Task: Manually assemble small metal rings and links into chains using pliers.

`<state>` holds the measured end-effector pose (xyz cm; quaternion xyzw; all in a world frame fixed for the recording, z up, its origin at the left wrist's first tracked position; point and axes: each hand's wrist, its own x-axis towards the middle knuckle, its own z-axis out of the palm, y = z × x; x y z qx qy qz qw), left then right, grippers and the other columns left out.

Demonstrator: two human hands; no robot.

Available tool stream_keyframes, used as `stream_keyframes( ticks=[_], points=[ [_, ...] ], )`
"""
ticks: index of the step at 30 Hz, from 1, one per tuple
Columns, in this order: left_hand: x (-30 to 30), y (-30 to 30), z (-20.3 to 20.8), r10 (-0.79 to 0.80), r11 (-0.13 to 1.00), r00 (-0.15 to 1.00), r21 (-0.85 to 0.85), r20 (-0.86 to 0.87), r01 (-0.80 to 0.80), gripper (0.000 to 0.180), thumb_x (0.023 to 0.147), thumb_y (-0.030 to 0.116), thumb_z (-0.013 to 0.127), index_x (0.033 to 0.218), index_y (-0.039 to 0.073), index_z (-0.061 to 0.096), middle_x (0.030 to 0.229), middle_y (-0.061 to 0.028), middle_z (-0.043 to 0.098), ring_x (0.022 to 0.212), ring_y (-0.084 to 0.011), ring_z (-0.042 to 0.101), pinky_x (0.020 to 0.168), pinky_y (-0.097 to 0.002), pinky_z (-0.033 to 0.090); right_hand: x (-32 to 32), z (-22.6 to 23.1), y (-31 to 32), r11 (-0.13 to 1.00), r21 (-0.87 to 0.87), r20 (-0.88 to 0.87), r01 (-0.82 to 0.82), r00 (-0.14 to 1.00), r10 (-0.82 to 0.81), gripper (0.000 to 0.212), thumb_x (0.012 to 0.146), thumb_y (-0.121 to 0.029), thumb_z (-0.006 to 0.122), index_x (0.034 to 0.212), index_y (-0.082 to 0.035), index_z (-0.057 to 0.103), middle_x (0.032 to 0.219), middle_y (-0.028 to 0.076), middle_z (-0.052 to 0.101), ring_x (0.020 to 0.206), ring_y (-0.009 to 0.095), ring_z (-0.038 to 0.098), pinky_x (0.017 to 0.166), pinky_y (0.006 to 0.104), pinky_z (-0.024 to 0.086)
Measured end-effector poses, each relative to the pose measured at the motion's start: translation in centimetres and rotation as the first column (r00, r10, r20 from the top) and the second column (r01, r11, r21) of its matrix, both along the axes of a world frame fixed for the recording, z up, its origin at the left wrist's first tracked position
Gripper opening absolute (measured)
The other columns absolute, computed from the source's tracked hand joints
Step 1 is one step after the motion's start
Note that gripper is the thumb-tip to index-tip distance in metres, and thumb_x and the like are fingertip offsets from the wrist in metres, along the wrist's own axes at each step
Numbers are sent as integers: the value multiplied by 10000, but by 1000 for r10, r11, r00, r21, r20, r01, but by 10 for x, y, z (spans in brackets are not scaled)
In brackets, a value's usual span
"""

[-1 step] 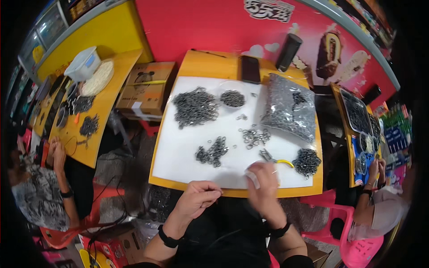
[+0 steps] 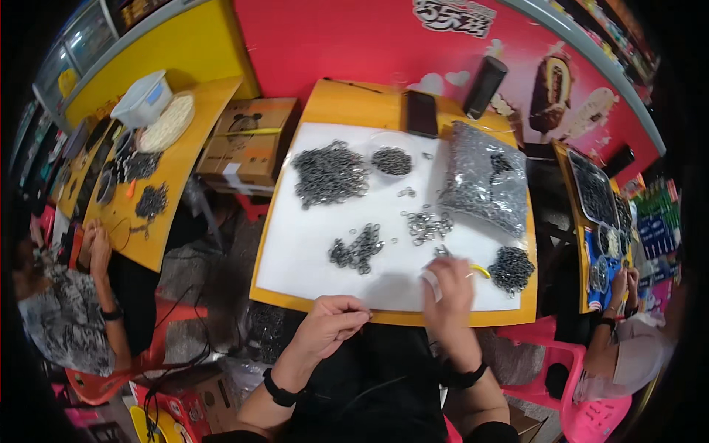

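My left hand is closed in a pinch by the near edge of the table; whatever its fingertips hold is too small to make out. Blurred by motion, my right hand with a white wrap on one finger is over the pliers, hiding their middle. Only a yellow handle and the metal jaws show. Ahead on the white foam sheet lie a small heap of dark metal clasps and some scattered shiny metal pieces. A round dark pile of metal parts lies right of the pliers.
Farther back are a large pile of metal parts, a clear bowl of small parts, a bulging plastic bag, a phone and a black cylinder. Co-workers sit at tables left and right. A cardboard box stands to the left.
My right hand has moved slightly right and up, and now covers the middle of the pliers. The left hand keeps its pinch. The whole view has shifted slightly.
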<state>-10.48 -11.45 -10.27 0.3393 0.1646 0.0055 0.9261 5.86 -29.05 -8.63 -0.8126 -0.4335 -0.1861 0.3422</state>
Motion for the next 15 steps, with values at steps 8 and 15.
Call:
stream_keyframes(
  ticks=[8,15],
  points=[
    [0,4,3,50,996,998,78,34,-53,90,891,-23,707,965,-74,708,756,-63,638,560,-44,465,508,-179,345,39,-8,-5,941,-284,49,185,983,-178,128,793,-59,709,914,-25,688,1051,159,623,987,363,569,795,466,430],
    [-1,1,7,62,987,995,143,82,-74,99,883,16,745,955,-49,727,765,-55,661,579,-45,487,526,-170,361,39,-8,0,977,-129,91,172,983,-161,89,831,18,659,914,-9,675,997,170,627,923,369,596,758,434,452]
  ],
)
